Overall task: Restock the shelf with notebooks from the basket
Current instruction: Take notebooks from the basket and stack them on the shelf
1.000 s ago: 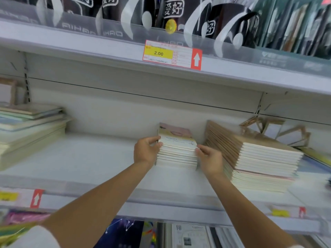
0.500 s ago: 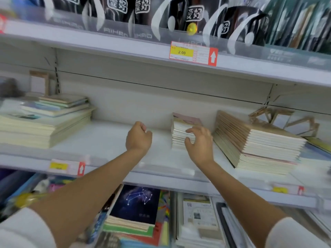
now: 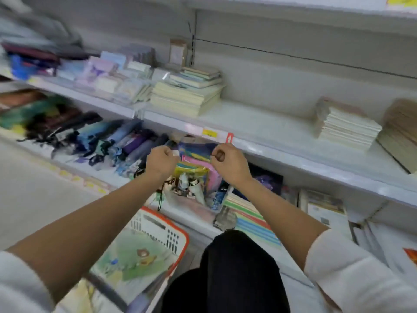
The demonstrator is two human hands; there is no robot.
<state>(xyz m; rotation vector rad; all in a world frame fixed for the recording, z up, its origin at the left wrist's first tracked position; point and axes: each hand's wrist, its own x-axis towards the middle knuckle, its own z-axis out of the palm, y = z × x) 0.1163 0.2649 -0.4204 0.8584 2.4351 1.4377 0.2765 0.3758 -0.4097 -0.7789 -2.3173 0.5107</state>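
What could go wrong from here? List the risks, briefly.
1. The notebook stack on the shelf looks slightly skewed; more piled on top might slide off.
2. The brown stack beside it lies fanned, so a nudge could spill it.
3. The basket sits close against the person's knee and might get knocked.

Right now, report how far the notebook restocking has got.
Done: one small notebook stack sits on the shelf beside a brown-covered stack. In hand: nothing. The left hand and right hand are curled and empty, in front of the shelf edge. Left: the basket below holds more to move up, with a bear-cover notebook on top.
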